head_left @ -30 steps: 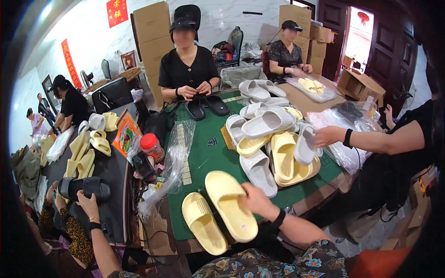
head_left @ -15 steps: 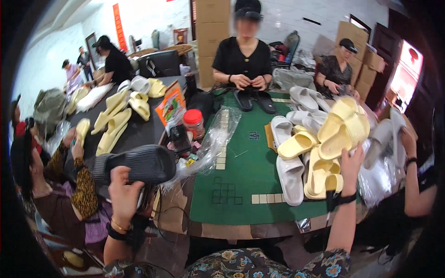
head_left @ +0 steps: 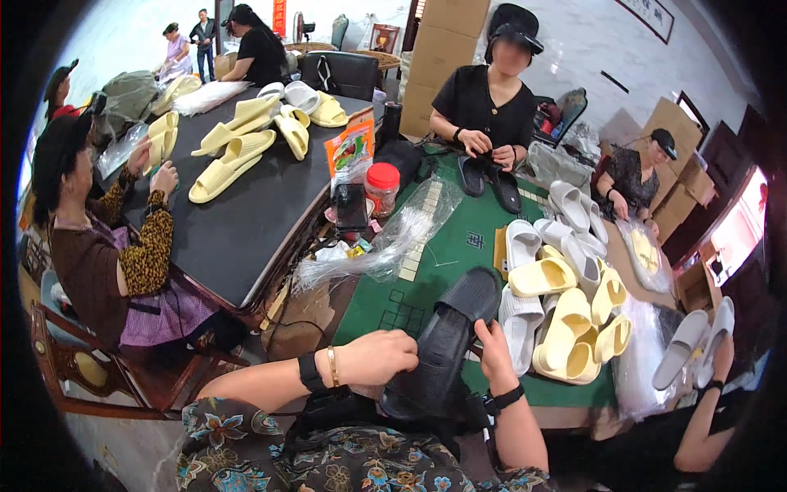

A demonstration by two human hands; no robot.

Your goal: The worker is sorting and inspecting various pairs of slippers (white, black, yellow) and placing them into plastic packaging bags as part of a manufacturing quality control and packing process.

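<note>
Slipper (head_left: 449, 336), black, ridged sole up, tilted, left hand (head_left: 377, 357) and right hand (head_left: 495, 353) clamped on it.

a white wall (head_left: 607, 37) runs behind the room, with a dark framed picture (head_left: 648, 16) hung high on it. stacked brown cardboard boxes (head_left: 447, 41) stand against it — more boxes (head_left: 676, 135) sit at the right. a green-topped worktop (head_left: 459, 254) fills the middle; beside it, to the left, a black worktop (head_left: 238, 221). a carved wooden chair (head_left: 74, 361) stands at the lower left. bright daylight comes through an opening (head_left: 738, 234) at the right — a dark wooden door (head_left: 721, 143) beside it.
</note>
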